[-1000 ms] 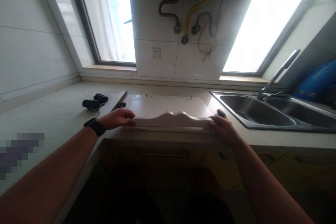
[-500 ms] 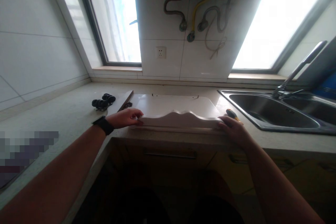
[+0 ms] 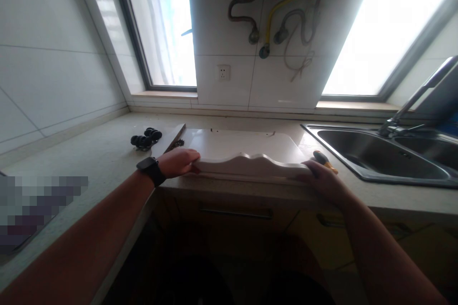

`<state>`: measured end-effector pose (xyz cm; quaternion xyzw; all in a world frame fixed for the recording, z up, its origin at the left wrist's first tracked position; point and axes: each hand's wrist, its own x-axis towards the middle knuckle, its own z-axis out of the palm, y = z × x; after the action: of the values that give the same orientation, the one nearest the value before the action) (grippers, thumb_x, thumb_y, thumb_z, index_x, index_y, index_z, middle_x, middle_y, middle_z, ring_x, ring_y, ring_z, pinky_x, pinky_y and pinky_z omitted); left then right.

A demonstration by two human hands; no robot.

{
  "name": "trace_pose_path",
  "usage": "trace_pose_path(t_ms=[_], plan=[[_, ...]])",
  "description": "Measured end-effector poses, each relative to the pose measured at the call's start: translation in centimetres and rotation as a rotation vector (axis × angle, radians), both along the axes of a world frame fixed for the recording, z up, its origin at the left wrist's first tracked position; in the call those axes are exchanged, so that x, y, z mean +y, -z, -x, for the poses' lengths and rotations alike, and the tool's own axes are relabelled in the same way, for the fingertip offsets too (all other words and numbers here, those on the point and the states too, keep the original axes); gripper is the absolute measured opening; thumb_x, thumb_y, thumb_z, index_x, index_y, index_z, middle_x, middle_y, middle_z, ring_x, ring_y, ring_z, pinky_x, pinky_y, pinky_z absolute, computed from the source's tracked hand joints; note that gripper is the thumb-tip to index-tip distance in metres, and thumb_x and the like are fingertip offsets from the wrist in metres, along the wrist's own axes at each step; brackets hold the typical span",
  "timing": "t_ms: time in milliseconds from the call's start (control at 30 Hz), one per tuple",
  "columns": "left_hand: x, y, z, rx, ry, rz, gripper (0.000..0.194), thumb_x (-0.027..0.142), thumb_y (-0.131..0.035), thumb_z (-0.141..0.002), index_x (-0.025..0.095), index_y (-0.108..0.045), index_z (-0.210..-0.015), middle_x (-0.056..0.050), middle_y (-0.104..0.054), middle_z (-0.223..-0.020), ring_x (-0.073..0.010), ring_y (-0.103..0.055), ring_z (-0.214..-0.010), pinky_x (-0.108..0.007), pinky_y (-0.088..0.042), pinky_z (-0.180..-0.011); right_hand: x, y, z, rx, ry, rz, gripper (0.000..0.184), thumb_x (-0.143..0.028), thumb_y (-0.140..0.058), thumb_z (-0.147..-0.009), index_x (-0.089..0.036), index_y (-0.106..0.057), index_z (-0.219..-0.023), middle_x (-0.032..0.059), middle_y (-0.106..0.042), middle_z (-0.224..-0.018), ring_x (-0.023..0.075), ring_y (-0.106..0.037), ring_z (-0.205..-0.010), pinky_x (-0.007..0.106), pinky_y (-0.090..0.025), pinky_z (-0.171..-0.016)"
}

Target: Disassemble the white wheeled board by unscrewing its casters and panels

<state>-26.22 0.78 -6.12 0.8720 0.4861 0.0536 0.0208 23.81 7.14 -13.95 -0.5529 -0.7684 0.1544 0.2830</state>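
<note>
A white board with a wavy upper edge stands on edge near the front of the counter. My left hand, with a black watch on the wrist, is closed round its left end. At the opposite end my right hand grips the board, fingers partly hidden. Behind it lies a flat white panel with small dark marks along its far side. A screwdriver with a black and yellow handle rests just beyond my right hand. Small dark hardware pieces sit near my left hand.
Several black wheels lie on the counter at the left, beside another white board. A steel sink with a faucet is at the right. Pipes hang on the tiled wall above a socket.
The whole scene has shifted slightly right in view, as my head turned a little. Both hands keep hold of the wavy board, which shows little other movement.
</note>
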Motion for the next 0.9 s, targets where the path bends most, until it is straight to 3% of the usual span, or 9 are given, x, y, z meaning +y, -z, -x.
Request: trace_pose_path(t_ms=[300, 433, 633, 767, 900], plan=[[0.5, 0.2, 0.4, -0.050, 0.011, 0.030, 0.011, 0.031, -0.063, -0.090, 0.021, -0.061, -0.087, -0.006, -0.069, -0.094, -0.0225, -0.065, -0.086, -0.032, -0.048, -0.078, -0.3, -0.1, 0.3, 0.009, 0.010, 0.012, 0.031, -0.053, -0.066, -0.084, -0.028, -0.067, -0.103, 0.0043, -0.070, -0.096, 0.0274, -0.068, -0.090, 0.041, -0.054, -0.079], [0.4, -1.1, 1.1, -0.221, -0.007, 0.064, 0.020, 0.038, -0.057, -0.096, 0.019, -0.062, -0.095, -0.005, -0.068, -0.093, -0.0198, -0.066, -0.082, -0.030, -0.048, -0.074, -0.9, -0.5, 0.8, 0.021, 0.040, -0.017, 0.031, -0.053, -0.065, -0.082, -0.027, -0.068, -0.097, 0.0055, -0.070, -0.092, 0.0279, -0.067, -0.085, 0.042, -0.053, -0.075], [-0.6, -3.3, 0.7, -0.159, 0.035, 0.007, 0.028, 0.046, -0.059, -0.098, 0.018, -0.064, -0.096, -0.005, -0.066, -0.091, -0.0200, -0.062, -0.082, -0.030, -0.045, -0.073, -0.7, 0.0, 0.8, 0.157, 0.019, -0.114, 0.030, -0.052, -0.069, -0.081, -0.025, -0.068, -0.093, 0.0053, -0.069, -0.086, 0.0263, -0.065, -0.077, 0.042, -0.052, -0.070], [-0.9, -3.4, 0.0, -0.246, 0.027, 0.033, 0.030, 0.047, -0.058, -0.098, 0.018, -0.062, -0.097, -0.006, -0.065, -0.094, -0.0206, -0.060, -0.085, -0.031, -0.045, -0.075, -0.4, 0.5, 0.5, 0.261, 0.045, -0.229, 0.036, -0.056, -0.064, -0.085, -0.024, -0.066, -0.102, 0.0075, -0.068, -0.095, 0.0279, -0.065, -0.089, 0.043, -0.053, -0.079], [-1.2, -3.2, -0.7, -0.399, -0.057, 0.227, 0.038, 0.055, -0.054, -0.098, 0.018, -0.060, -0.108, -0.005, -0.066, -0.092, -0.0197, -0.061, -0.081, -0.030, -0.046, -0.071, -0.8, -0.1, 1.0, 0.363, 0.108, -0.342, 0.041, -0.059, -0.055, -0.092, -0.023, -0.063, -0.110, 0.0101, -0.066, -0.112, 0.0292, -0.063, -0.105, 0.045, -0.050, -0.092]])
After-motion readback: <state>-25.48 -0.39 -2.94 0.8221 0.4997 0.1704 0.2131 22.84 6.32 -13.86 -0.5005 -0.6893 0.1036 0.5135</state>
